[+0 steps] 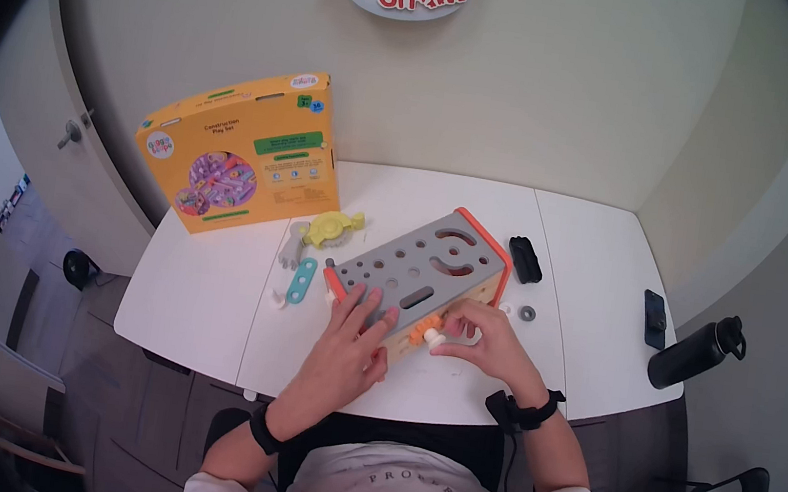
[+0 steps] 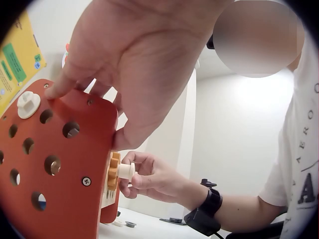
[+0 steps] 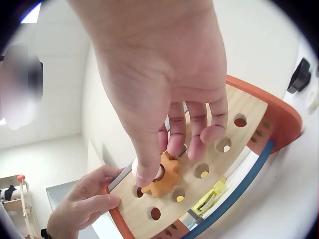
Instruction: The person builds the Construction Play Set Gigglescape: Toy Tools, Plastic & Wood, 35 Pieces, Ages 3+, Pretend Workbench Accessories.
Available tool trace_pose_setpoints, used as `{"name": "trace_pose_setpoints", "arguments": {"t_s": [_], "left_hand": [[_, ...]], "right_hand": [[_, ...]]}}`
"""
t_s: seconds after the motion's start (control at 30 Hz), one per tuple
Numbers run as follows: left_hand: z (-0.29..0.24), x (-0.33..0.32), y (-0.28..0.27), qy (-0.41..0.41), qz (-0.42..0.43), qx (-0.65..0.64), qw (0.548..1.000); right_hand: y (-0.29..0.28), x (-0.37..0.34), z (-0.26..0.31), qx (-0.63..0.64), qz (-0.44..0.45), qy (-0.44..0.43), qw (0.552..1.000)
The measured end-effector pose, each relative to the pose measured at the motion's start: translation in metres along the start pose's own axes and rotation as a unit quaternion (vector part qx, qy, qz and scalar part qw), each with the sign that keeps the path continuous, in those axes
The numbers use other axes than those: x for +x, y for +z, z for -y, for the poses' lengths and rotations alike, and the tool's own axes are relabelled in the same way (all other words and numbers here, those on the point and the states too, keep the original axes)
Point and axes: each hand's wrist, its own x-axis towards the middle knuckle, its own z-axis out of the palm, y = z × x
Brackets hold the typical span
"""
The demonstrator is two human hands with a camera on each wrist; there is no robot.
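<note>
The front panel (image 3: 212,158) looks like pale wood, smooth, with a fine grain showing. The orange gear (image 3: 167,185) and white bolt (image 2: 126,172) look like plastic. Over on the side, the red end panel (image 2: 75,152) is smooth with a soft sheen, and at least 1 metal screw (image 2: 86,181) shines in it. The grey top (image 1: 435,277) looks smooth and matt, and the teal strip (image 1: 302,281) seems plastic. I see a printed cardboard box (image 1: 294,175), a smooth white surface (image 1: 200,301), a dark bottle (image 1: 691,353) in a matt finish, a soft cloth shirt (image 1: 404,483) and a metallic door handle (image 1: 71,134).
</note>
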Motion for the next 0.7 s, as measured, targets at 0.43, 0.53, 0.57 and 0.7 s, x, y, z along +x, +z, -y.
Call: {"name": "trace_pose_setpoints", "arguments": {"t_s": [0.43,0.53,0.57,0.7], "left_hand": [[0.011,0.001,-0.018,-0.029,0.038,-0.094,0.994],[0.023,0.003,-0.028,-0.026,0.072,-0.111,0.991],[0.029,0.003,-0.030,-0.021,0.078,-0.106,0.991],[0.042,0.000,-0.040,-0.006,0.078,-0.073,0.994]], "right_hand": [[-0.037,-0.010,0.007,-0.051,0.023,0.026,0.998],[-0.058,-0.012,0.002,-0.056,-0.039,0.051,0.996],[-0.063,-0.013,0.007,-0.064,-0.057,0.068,0.994],[-0.067,-0.014,0.006,-0.074,-0.084,0.080,0.990]]}}
